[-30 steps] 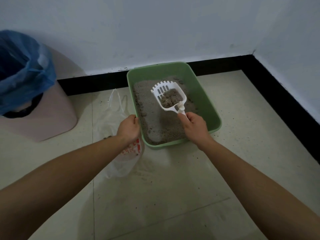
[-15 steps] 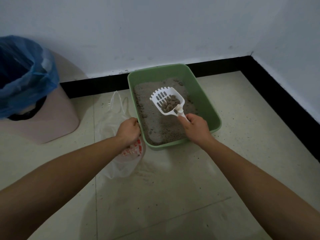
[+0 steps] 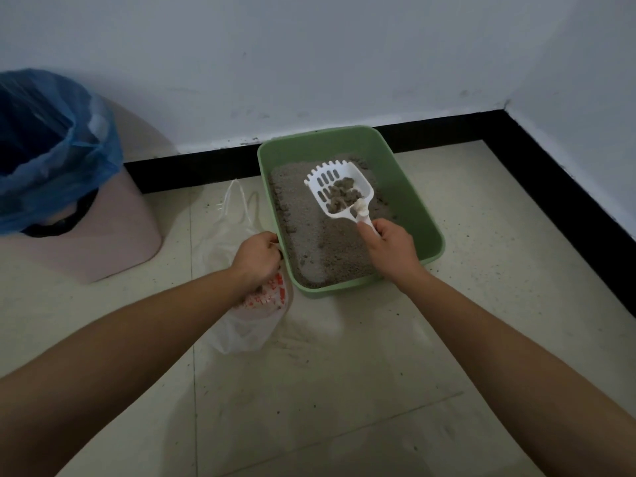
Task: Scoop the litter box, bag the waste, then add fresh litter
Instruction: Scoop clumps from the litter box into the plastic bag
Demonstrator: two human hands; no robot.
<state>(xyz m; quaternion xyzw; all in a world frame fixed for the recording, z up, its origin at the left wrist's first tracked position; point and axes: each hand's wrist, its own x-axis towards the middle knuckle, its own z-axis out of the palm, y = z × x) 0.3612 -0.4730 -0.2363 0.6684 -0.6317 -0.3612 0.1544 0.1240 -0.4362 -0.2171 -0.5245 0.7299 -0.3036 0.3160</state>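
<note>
The green litter box (image 3: 407, 204) is left where it was a second ago, on the floor (image 3: 344, 390) against the black baseboard (image 3: 192, 170), and grey litter (image 3: 320, 249) is spread across its bottom. The white slotted scoop (image 3: 327, 180) is held above the litter near the box's middle, much as half a second ago, with its toothed edge turned to the box's far wall. Its handle is clasped by the right hand (image 3: 392, 249) over the box's near right part. The left hand (image 3: 256, 256) is kept at the box's near left rim, fingers curled; whether rim or bag is gripped cannot be told. Less loose litter is carried in the scoop than a second ago, and dark clumps (image 3: 344, 196) are left in its bowl.

Well left of the box, a pink bin (image 3: 113, 235) with a blue liner (image 3: 51, 149) is seen. A clear plastic bag (image 3: 241, 332) with red print is spread on the floor just beside the box's left wall, partly hidden by the left hand and wrist.
</note>
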